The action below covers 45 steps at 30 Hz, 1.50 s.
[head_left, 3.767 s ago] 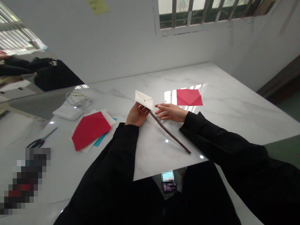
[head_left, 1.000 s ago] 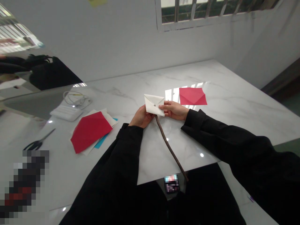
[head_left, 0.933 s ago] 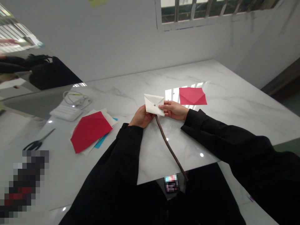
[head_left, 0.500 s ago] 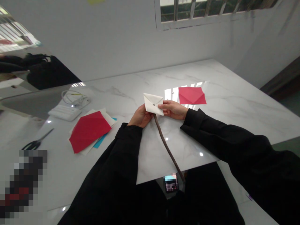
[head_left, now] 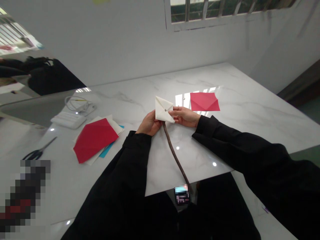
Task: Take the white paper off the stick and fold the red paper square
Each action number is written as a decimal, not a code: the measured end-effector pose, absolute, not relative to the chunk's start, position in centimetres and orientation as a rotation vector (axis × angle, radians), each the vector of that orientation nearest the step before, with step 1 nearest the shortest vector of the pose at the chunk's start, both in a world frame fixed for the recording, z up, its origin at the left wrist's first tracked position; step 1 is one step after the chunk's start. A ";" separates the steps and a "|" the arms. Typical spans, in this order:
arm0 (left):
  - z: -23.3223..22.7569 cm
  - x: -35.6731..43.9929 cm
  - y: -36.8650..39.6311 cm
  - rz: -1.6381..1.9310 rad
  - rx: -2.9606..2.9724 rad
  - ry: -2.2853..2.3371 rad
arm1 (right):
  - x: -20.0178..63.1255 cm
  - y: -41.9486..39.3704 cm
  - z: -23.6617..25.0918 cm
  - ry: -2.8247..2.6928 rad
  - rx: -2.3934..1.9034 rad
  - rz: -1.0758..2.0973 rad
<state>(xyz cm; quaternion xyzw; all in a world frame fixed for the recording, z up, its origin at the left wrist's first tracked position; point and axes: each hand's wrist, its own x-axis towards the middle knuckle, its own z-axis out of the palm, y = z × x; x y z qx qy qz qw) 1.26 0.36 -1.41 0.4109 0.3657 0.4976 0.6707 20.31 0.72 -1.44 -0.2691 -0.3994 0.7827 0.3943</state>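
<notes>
My left hand grips the top of a thin brown stick just under a folded white paper piece pinned to it. My right hand pinches the right edge of that white paper. The stick slants down toward me, and its lower end reaches past the near edge of the white marble table. Both my sleeves are black.
A folded red paper lies beyond my right hand. A red sheet tops a stack of white and blue sheets at left. Scissors lie further left; a white box with a coiled cable sits behind.
My right hand has come onto the white paper since the earliest frame. The stick's lower end has swung toward me, off the table edge, and the paper has turned a little.
</notes>
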 end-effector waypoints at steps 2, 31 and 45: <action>-1.3 0.9 0.4 1.124 0.939 0.850 | 20.4 0.7 -1.3 -0.985 -0.700 1.982; 0.9 0.0 -0.5 1.633 1.796 1.480 | 19.7 1.7 -1.7 -0.869 -0.923 1.638; 0.2 0.9 -0.8 1.313 2.241 1.335 | 18.9 1.2 -2.4 -1.022 -0.884 1.567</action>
